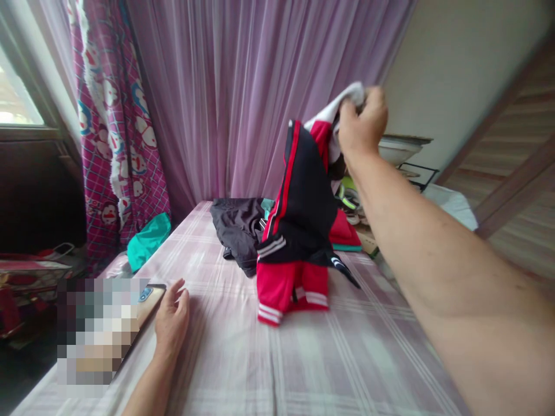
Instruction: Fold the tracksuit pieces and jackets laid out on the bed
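Over the plaid cloth point(225, 358), see a red-and-black garment point(310, 196) (perhaps more than one — cannot tell) hanging from the right hand point(364, 120), with fingers clenched on a white part point(333, 110). Could drop askew through one-ended gripping, or catch the dark clothing point(238, 228) partly hidden behind. Nearest the left hand point(171, 323), with fingers loosely apart and holding nothing visible, find a phone point(150, 297) — mostly lost to pixelation.

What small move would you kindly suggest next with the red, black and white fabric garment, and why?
Perhaps steady the garment with the left hand at its red, white-striped lower end: only the right hand holds it, high up, while the left appears empty.
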Motion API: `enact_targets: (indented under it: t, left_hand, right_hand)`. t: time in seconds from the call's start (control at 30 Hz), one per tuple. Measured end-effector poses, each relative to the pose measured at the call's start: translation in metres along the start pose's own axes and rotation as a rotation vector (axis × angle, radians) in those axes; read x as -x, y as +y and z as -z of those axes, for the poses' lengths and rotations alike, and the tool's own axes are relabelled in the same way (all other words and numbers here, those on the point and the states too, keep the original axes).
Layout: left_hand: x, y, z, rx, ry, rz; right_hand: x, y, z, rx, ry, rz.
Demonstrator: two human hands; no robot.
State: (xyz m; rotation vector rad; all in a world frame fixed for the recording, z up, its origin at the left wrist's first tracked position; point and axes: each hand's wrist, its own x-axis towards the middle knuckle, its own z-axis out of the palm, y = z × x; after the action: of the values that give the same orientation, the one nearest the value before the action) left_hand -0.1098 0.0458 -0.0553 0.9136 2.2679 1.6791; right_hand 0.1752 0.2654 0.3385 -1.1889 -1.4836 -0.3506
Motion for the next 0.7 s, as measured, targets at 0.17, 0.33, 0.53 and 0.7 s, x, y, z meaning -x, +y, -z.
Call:
enact_targets:
  t: [0.17, 0.33, 0.53, 0.7]
  left_hand:
    - [-0.001, 0.000, 0.001, 0.045, 0.017, 0.001]
    - [-0.001, -0.002, -0.001, 0.055, 0.003, 0.041]
    - [0.001, -0.002, -0.001, 0.081, 0.003, 0.041]
    - [0.003, -0.005, -0.004, 0.071, -0.003, 0.039]
  right_hand:
    - [-0.032, -0.050, 0.008, -0.107, 0.059, 0.121]
    - [0.096, -0.026, -0.038, 0.193, -0.869, 0.144]
    - [0.206, 0.014, -0.059, 0.236, -1.604, 0.122]
    - [0.215, 0.028, -0.042, 0.240, -1.974, 0.143]
